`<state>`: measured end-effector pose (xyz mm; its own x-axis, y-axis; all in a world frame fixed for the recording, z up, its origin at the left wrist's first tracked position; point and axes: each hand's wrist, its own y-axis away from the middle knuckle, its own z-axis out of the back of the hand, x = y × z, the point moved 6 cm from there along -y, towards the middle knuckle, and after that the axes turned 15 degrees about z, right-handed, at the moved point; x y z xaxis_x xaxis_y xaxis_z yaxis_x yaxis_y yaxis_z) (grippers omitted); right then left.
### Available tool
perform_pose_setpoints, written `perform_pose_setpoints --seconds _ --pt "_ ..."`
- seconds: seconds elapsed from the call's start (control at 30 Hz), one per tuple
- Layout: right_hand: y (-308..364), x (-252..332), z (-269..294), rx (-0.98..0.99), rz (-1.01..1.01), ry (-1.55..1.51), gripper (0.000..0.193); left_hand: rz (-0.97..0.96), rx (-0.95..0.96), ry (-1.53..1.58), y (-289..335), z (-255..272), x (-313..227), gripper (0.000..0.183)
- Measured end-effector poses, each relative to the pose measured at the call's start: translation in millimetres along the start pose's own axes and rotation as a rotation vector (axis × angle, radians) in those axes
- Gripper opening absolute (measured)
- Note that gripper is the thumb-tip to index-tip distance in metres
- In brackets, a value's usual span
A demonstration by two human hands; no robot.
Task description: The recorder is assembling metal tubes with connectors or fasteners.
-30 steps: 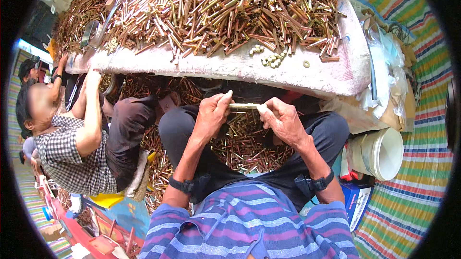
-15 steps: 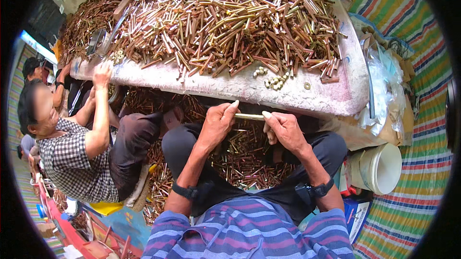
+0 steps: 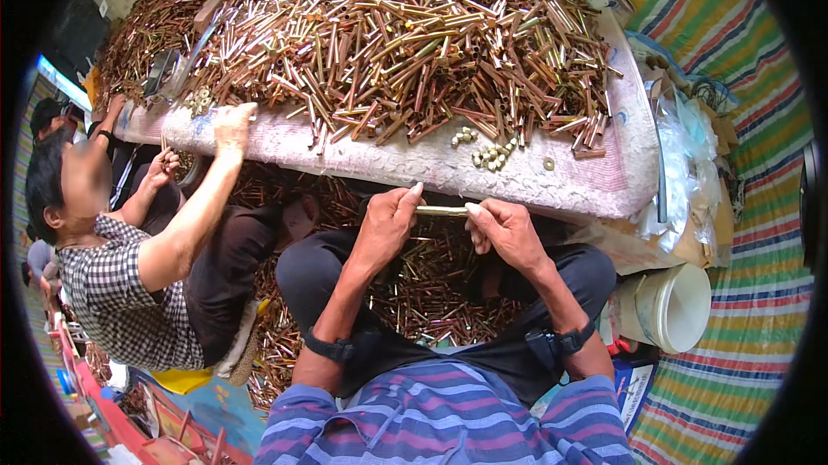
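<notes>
A thin brass-coloured metal tube point(image 3: 442, 210) is held level between my two hands, above my knees and close to the padded table's front edge. My left hand point(image 3: 386, 223) pinches its left end between thumb and fingers. At the tube's other end, my right hand point(image 3: 507, 232) closes on it the same way, with its lower fingers curled. Just beyond, a large heap of similar coppery and golden tubes point(image 3: 431, 51) covers the table point(image 3: 595, 173). Small pale metal caps or nuts point(image 3: 493, 157) lie in front of the heap, near a flat ring point(image 3: 548, 164).
More tubes point(image 3: 431, 288) are piled below, between my knees. At my left a person in a checked shirt point(image 3: 121, 292) reaches a hand point(image 3: 233, 127) over the table edge. A white bucket point(image 3: 686, 310) lies tipped at my right, beside plastic bags point(image 3: 686, 172) and a striped sheet point(image 3: 742, 292).
The person at left has moved the reaching hand rightward along the table edge. My hands keep their grip on the tube, which has shifted slightly in view with a small head movement.
</notes>
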<state>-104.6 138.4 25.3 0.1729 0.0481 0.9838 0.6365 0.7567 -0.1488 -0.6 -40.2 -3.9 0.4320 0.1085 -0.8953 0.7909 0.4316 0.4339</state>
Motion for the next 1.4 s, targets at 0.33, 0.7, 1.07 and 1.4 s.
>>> perform_pose_setpoints --seconds 0.33,0.7,1.07,1.4 --pt "-15.9 -1.9 -4.3 0.115 -0.057 0.009 0.044 -0.033 -0.102 -0.122 -1.4 9.5 -10.3 0.042" --pt "-103.5 9.6 18.0 -0.051 0.026 0.104 0.048 -0.134 -0.162 -0.308 -3.2 11.5 -12.7 0.046" --pt "-194.4 -9.8 -2.8 -0.205 -0.086 -0.546 0.044 -0.063 0.076 -0.542 0.2 -20.8 2.6 0.044" --pt "-148.3 8.0 -2.2 -0.199 -0.098 -0.535 0.031 -0.060 0.069 -0.226 -2.3 -12.3 -9.1 0.034"
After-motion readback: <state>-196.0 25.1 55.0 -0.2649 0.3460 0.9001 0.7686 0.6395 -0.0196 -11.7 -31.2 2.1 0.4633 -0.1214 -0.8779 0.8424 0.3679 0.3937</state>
